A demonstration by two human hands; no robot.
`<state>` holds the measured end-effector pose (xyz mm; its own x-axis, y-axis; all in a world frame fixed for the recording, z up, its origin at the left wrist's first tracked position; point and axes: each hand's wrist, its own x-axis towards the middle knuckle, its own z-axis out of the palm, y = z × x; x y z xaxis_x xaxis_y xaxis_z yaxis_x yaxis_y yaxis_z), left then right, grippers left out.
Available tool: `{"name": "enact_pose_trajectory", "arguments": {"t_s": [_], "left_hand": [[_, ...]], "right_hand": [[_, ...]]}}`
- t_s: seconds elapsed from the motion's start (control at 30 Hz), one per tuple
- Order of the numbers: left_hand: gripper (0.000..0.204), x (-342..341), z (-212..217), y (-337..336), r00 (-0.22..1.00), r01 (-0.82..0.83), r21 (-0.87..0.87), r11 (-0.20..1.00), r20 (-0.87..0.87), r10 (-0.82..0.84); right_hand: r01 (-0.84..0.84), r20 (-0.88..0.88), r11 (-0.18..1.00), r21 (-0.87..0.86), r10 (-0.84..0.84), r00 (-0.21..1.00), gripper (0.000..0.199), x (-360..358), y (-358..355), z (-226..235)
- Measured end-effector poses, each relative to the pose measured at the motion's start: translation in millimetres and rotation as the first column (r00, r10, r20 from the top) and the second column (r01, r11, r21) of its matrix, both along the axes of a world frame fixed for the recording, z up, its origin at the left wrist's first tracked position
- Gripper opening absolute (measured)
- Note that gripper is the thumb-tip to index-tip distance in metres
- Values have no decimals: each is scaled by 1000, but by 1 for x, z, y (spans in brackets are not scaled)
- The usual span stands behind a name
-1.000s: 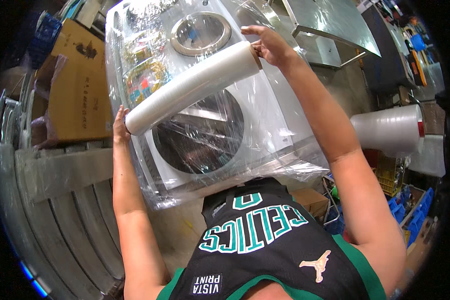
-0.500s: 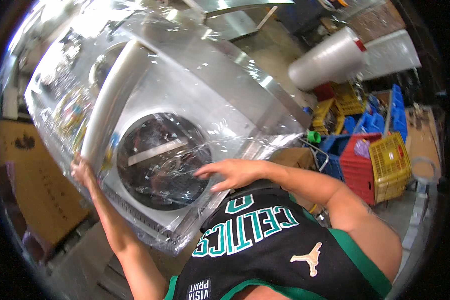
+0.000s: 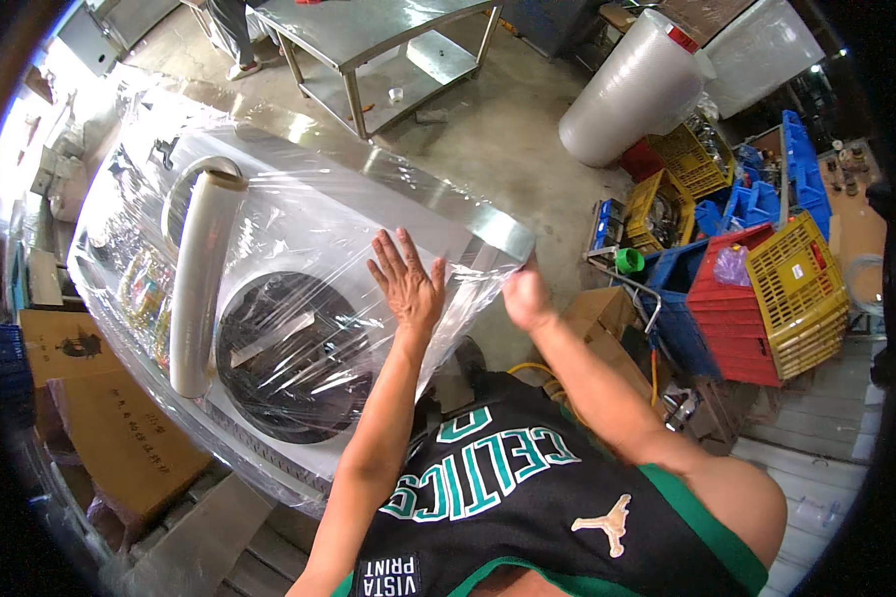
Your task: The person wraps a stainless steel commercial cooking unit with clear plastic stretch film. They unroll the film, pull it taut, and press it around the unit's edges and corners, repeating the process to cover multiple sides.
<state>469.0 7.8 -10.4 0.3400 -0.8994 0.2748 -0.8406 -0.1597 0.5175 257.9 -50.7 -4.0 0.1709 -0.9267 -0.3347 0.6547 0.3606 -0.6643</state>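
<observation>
A large metal unit [image 3: 368, 209] with a round dark opening [image 3: 299, 368] is covered in clear plastic film [image 3: 319, 259]. Flat on the film, fingers spread, lies my left hand [image 3: 410, 291], open, to the right of the dark opening. My right hand [image 3: 528, 296] is at the unit's right corner, beside the film's edge; motion smears it and its fingers are hidden. The roll of stretch film [image 3: 201, 289] rests on top of the unit, left of the opening, with no hand on it.
A metal table [image 3: 353, 50] stands beyond the unit, and a person's leg [image 3: 231, 32] shows at the far left. To the right are a large wrapped roll [image 3: 622, 95], a yellow crate [image 3: 782, 308], a red crate [image 3: 722, 318] and blue bins [image 3: 752, 219]. Cardboard boxes [image 3: 134, 438] lie at left.
My left hand has let go of the film roll and moved right onto the film. The right hand has moved from near the opening to the unit's right corner.
</observation>
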Motion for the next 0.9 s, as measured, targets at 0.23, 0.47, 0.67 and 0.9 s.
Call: {"name": "enact_pose_trajectory", "arguments": {"t_s": [0.23, 0.47, 0.67, 0.9], "left_hand": [[70, -19, 58, 6, 994, 106, -230, 967, 30, -102], [24, -27, 125, -102, 826, 521, -8, 853, 257, -502], [34, -39, 156, -123, 786, 494, 362, 790, 201, -584], [14, -58, 115, -40, 999, -2, -361, 933, 49, 21]], "right_hand": [[-333, -866, 867, -371, -194, 460, 53, -50, -40, 82], [-476, -685, 834, -281, 173, 708, 45, -5, -88, 74], [46, -395, 994, 100, -3, 919, 63, -74, -82, -22], [-272, -19, 961, -44, 271, 962, 80, -11, -25, -85]]}}
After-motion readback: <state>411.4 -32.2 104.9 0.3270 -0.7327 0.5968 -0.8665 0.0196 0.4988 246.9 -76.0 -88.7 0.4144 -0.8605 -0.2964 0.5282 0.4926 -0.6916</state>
